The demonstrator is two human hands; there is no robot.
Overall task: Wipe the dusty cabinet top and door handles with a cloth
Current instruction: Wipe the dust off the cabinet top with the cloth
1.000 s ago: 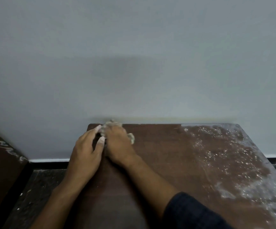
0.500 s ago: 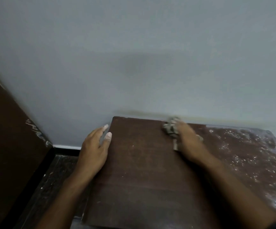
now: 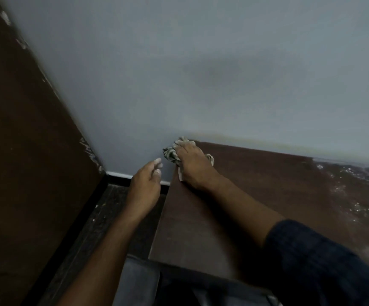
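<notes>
We pressed the bunched cloth (image 3: pixel 172 154) under our right hand (image 3: pixel 193 165) at the far left corner of the cabinet top (image 3: pixel 234 195), against the wall (image 3: pixel 201 74). Our left hand (image 3: pixel 144 185) hung loosely curled and grasping nothing, just off the left edge. White dust (image 3: pixel 353 188) lay at the right.

The wall (image 3: pixel 201 74) blocks the far edge; the cabinet top (image 3: pixel 256 195) seems open rightward.

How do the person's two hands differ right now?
The right hand presses a crumpled cloth onto the back left corner of the cabinet top; the left hand holds nothing. The right rests on the wood, while the left hangs off the cabinet's edge, over the floor. The left fingers show white dust.
</notes>
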